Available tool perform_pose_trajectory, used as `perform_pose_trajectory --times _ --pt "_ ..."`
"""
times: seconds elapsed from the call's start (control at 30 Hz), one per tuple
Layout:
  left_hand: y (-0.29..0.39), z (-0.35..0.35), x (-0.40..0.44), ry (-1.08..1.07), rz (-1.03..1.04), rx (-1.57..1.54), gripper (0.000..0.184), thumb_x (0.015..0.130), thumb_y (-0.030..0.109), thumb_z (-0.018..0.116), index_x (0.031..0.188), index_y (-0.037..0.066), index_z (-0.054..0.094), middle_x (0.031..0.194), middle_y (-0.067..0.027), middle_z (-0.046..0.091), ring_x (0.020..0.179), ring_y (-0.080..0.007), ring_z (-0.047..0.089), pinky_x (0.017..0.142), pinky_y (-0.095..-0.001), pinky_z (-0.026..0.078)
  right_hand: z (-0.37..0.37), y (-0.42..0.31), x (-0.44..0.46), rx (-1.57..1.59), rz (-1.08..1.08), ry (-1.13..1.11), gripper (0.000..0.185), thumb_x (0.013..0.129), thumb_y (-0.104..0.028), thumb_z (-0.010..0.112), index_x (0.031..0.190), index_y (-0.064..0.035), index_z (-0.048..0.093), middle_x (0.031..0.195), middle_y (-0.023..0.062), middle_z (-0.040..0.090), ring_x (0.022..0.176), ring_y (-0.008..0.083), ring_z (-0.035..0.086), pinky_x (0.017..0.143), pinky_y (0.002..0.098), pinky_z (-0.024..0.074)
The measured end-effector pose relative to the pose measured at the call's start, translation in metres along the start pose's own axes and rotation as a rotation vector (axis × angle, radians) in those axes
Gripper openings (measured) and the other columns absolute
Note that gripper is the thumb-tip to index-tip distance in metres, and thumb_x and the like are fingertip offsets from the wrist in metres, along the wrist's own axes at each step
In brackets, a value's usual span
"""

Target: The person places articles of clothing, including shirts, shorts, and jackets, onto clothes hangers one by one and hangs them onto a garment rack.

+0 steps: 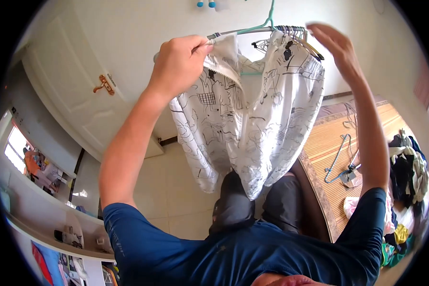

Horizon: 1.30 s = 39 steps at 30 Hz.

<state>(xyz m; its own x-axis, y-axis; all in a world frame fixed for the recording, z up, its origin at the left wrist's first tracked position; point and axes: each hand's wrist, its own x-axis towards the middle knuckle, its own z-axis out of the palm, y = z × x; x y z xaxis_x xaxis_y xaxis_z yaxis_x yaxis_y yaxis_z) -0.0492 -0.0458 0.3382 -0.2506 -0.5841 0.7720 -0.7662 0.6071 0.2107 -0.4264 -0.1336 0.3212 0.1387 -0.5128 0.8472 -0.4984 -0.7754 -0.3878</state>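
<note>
Setting: a room with a pale wall (128, 21) and a tiled floor (152, 195). Nearest, we wore a navy shirt (252, 260) and dark trousers (236, 205). In front of us a white jacket (276, 114) with black line drawings, zip open at the neck, hung on a green hanger (270, 20). Left hand (181, 64): grip closed, jacket collar pinched between thumb and fingers. Right hand (336, 45): grip slack, fingers extended and slightly blurred, near the end of a rail (252, 31). Beyond the jacket, we noted further hangers (314, 51). At right, a blue hanger (337, 152) lay on a woven mat (317, 159), beside heaped clothes (407, 171). Farther left stood a white door (57, 81).
</note>
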Motion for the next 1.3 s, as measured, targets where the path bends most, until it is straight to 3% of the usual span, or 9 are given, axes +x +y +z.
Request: perform_pose_trajectory --times 0.07,0.13,0.27,0.3,0.57,0.7,0.97,1.03,1.3 --pt "0.016 0.005 0.005 -0.001 0.024 0.078 0.019 0.098 0.014 0.069 0.106 -0.003 0.074 0.072 -0.0015 0.065 0.068 -0.0068 0.053 0.063 -0.0273 0.046 0.006 -0.032 0.031 0.068 -0.116 -0.107 0.059 0.096 -0.057 0.066 0.127 -0.0071 0.072 0.125 0.0109 0.074 0.113 0.0214 0.070 0.098 0.0383 0.0575" --pt "0.016 0.007 0.006 0.052 0.052 0.065 0.019 0.098 0.013 0.069 0.107 -0.003 0.075 0.074 -0.0016 0.067 0.069 -0.0070 0.055 0.065 -0.0266 0.047 0.016 -0.118 0.045 -0.150 0.094 -0.198 0.025 0.102 -0.024 0.068 0.101 0.0003 0.075 0.087 0.0068 0.073 0.084 0.0137 0.068 0.075 0.0296 0.0564" --pt "0.010 0.002 0.025 0.176 0.032 -0.143 0.017 0.096 0.014 0.068 0.103 0.000 0.076 0.072 -0.0097 0.071 0.063 -0.0144 0.064 0.063 -0.0329 0.051 0.021 -0.100 0.097 0.297 0.180 -0.217 0.028 0.102 -0.028 0.068 0.098 -0.0015 0.075 0.089 0.0060 0.075 0.083 0.0119 0.069 0.079 0.0291 0.0574" --pt "0.012 -0.008 0.031 0.165 0.008 -0.129 0.020 0.099 0.013 0.069 0.110 -0.001 0.077 0.087 -0.0021 0.074 0.075 -0.0091 0.063 0.073 -0.0243 0.052 0.019 -0.105 0.109 0.296 0.101 -0.175 0.027 0.102 -0.028 0.068 0.096 -0.0027 0.076 0.089 0.0060 0.075 0.082 0.0120 0.070 0.078 0.0281 0.0573" --pt "-0.051 -0.038 0.037 0.156 -0.253 -0.456 0.027 0.102 0.019 0.063 0.119 0.001 0.075 0.108 -0.0059 0.076 0.097 -0.0116 0.067 0.089 -0.0277 0.052 0.035 -0.132 0.139 0.354 0.158 -0.148 0.024 0.098 -0.021 0.073 0.102 0.0021 0.077 0.093 0.0112 0.077 0.080 0.0167 0.074 0.071 0.0294 0.0626" --pt "-0.074 -0.035 0.014 -0.038 -0.353 -0.547 0.040 0.100 0.034 0.066 0.120 0.001 0.074 0.102 -0.0024 0.074 0.095 -0.0093 0.064 0.089 -0.0284 0.050 0.050 -0.126 0.138 0.302 0.151 -0.155 0.026 0.097 -0.021 0.074 0.105 0.0038 0.077 0.094 0.0141 0.078 0.081 0.0189 0.075 0.076 0.0308 0.0624" --pt "-0.089 -0.030 0.007 -0.144 -0.279 -0.688 0.034 0.099 0.027 0.070 0.117 -0.003 0.074 0.103 -0.0064 0.074 0.093 -0.0124 0.068 0.085 -0.0271 0.053 0.062 -0.134 0.146 0.282 0.124 -0.128 0.026 0.098 -0.022 0.074 0.102 0.0033 0.077 0.094 0.0142 0.078 0.082 0.0194 0.075 0.076 0.0312 0.0620" --pt "-0.092 -0.038 0.012 -0.132 -0.294 -0.824 0.038 0.097 0.029 0.070 0.118 -0.003 0.073 0.096 -0.0108 0.075 0.076 -0.0174 0.071 0.069 -0.0351 0.060 0.064 -0.137 0.148 0.302 0.120 -0.147 0.026 0.098 -0.023 0.074 0.102 0.0029 0.077 0.094 0.0141 0.078 0.082 0.0193 0.075 0.076 0.0314 0.0620" --pt "-0.080 -0.064 0.040 -0.286 -0.433 -1.044 0.039 0.097 0.022 0.067 0.126 -0.003 0.069 0.104 -0.0125 0.075 0.096 -0.0188 0.071 0.084 -0.0339 0.058 0.075 -0.110 0.166 0.349 -0.096 -0.340 0.034 0.101 -0.035 0.069 0.117 -0.0054 0.076 0.107 0.0080 0.078 0.096 0.0149 0.075 0.090 0.0285 0.0603"
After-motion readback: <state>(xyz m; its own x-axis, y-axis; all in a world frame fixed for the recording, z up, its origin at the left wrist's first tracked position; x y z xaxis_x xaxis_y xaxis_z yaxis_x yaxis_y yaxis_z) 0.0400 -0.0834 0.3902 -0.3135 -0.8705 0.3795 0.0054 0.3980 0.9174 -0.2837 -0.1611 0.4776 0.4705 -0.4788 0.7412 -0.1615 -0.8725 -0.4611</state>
